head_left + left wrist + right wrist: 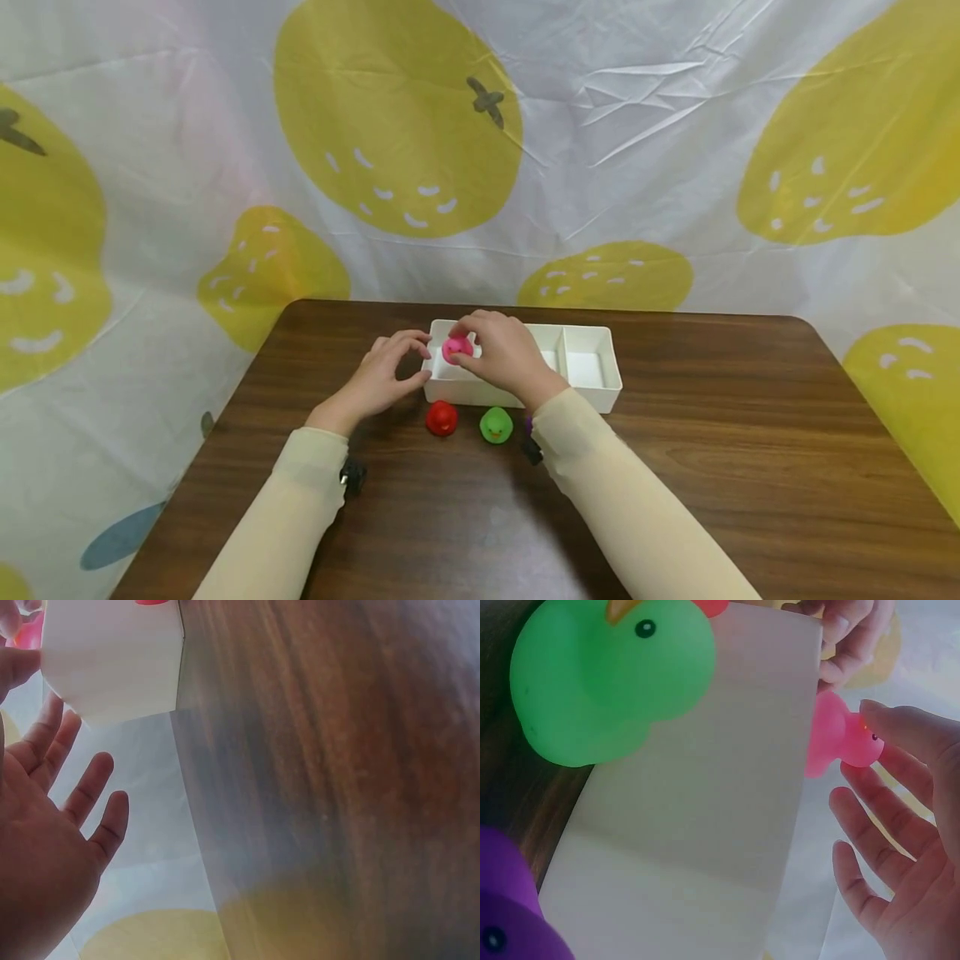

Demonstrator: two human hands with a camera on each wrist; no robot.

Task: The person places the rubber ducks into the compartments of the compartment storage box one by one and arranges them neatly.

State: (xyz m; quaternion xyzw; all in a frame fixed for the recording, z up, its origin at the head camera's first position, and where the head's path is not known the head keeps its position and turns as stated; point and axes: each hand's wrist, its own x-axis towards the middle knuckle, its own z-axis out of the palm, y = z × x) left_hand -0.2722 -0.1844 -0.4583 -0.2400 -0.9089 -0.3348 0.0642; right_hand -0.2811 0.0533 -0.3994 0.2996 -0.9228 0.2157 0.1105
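In the head view a pink rubber duck (455, 348) is above the left compartment of a white divided box (517, 393). My right hand (506, 350) pinches the duck by its head between thumb and fingers, as the right wrist view also shows. At the box's left end is my left hand (381, 375), its thumb and fingers spread and the tips at the box's edge. A red duck (442, 418) and a green duck (497, 425) stand on the table in front of the box. A purple duck (514, 907) is mostly hidden by my right wrist in the head view.
The box has a right compartment (589, 367) behind a divider. A brown wooden table (720, 467) carries everything, and its back edge meets a white curtain (570, 125) printed with yellow fruit.
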